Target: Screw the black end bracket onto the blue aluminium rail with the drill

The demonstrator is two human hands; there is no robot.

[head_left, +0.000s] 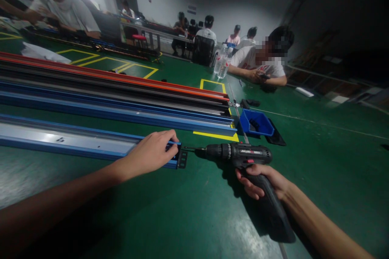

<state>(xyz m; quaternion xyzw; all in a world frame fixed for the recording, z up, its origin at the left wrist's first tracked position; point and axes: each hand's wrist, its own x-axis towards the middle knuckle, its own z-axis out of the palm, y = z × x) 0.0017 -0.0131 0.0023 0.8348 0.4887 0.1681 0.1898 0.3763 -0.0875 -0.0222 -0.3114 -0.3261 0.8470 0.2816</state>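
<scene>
My right hand [261, 182] is wrapped round the grip of a black cordless drill [249, 156], which points left. Its long bit [191, 149] reaches the black end bracket [182, 159] on the nearest blue metal rail [106, 156]; whether it sits in a screw I cannot tell. Over the end of that rail lies my left hand [154, 149], with fingers curled onto the rail's edge beside the bracket. Small dark marks or parts [60, 140] show in the rail's pale channel.
More blue, black and orange rails [136, 77] lie behind on the green table [188, 218]. Right of them stand a blue bin [257, 122] with dark parts and a black flat object [278, 133]. Water bottles [223, 62] stand near a seated person [261, 62] holding a phone.
</scene>
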